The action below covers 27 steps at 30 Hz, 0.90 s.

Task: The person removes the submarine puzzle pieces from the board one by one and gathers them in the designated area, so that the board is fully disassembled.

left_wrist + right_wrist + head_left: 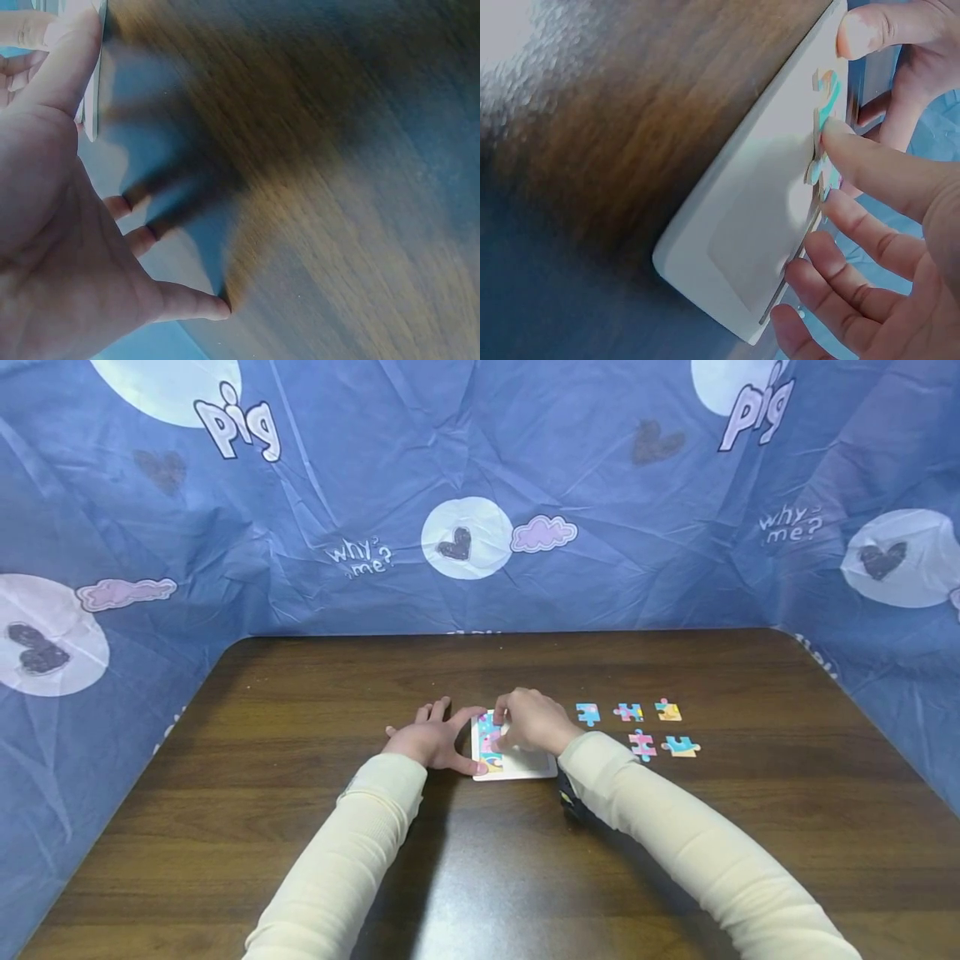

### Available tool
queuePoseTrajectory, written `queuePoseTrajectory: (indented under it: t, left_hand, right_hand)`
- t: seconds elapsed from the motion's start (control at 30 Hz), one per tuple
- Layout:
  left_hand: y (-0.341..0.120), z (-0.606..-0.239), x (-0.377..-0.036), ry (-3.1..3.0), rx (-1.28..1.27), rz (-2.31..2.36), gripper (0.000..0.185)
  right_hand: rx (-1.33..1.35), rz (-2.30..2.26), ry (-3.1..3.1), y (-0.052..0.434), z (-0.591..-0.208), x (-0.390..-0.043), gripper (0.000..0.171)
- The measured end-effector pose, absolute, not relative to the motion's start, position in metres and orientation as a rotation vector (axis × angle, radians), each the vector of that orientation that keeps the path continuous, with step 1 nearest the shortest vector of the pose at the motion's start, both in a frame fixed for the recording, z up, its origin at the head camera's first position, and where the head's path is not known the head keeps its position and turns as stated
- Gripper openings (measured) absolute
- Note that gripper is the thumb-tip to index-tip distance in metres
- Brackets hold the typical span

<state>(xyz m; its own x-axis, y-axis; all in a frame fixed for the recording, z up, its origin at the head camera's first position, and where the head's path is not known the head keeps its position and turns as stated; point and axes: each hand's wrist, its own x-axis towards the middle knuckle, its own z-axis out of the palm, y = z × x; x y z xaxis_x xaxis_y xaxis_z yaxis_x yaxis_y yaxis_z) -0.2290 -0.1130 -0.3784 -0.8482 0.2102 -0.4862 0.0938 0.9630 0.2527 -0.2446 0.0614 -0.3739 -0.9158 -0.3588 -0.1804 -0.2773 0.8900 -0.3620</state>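
Note:
A white puzzle tray (534,773) lies on the table, with joined colourful puzzle pieces (492,762) along its left side. My left hand (429,743) is spread at that side, its thumb on the near left corner and its index finger at the far left corner. Over the tray, my right hand (534,722) has its thumb and index finger bent onto a pink and blue puzzle piece (489,740) in the left column. In the right wrist view the thumb touches the edge of the pieces; the other fingers curl above the tray's bare floor (761,202).
Several loose puzzle pieces lie right of the tray: a blue one (588,713), a pink and blue one (629,712), a yellow one (668,711), a pink one (642,744) and a teal one (681,746). A blue printed cloth (360,485) hangs around the brown table (300,693).

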Motion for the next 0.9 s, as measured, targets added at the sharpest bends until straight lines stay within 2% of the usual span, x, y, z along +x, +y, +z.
queuePoseTrajectory:
  t: [0.23,0.53,0.9]
  left_hand:
    - [-0.114,-0.387,-0.234,2.591,0.213,0.310,0.099]
    - [-0.112,-0.381,-0.231,2.594,0.209,0.293,0.097]
    - [-0.110,-0.372,-0.226,2.577,0.202,0.275,0.093]
  right_hand:
    - [-0.469,-0.465,2.831,0.062,-0.373,-0.243,0.028]
    - [-0.511,-0.420,2.864,0.071,-0.373,-0.239,0.037]
    - [-0.539,-0.443,2.911,0.079,-0.375,-0.241,0.039]
